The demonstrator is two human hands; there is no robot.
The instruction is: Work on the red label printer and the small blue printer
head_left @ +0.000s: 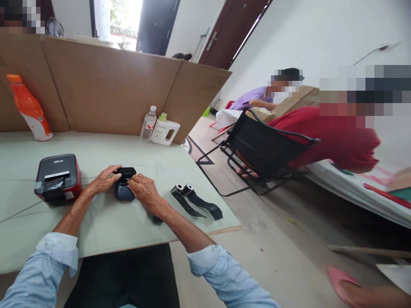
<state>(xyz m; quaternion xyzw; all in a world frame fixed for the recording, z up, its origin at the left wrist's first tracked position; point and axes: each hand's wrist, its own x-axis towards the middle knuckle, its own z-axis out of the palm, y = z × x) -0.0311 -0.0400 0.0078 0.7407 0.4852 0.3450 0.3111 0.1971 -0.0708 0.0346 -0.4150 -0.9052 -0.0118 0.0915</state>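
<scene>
A small dark blue portable printer (124, 192) lies on the table with its black lid (126, 172) raised at the far side. My left hand (107, 179) grips the lid's left edge, thumb and fingers closed on it. On the opposite side, my right hand (143, 188) is closed on the printer's right edge near the lid; its fingertips are partly hidden. To the right of my right hand lie two rolls of black tape (205, 205), their loose ends trailing toward the table edge. A small dark object (157, 220) sits partly hidden under my right forearm.
A larger red and black printer (59, 177) stands at the left. An orange bottle (32, 109), a clear water bottle (148, 125) and a white jug (164, 130) stand along the cardboard screen (118, 90). Beyond the table's right edge, a person sits in a black folding chair (266, 145); another sits farther back.
</scene>
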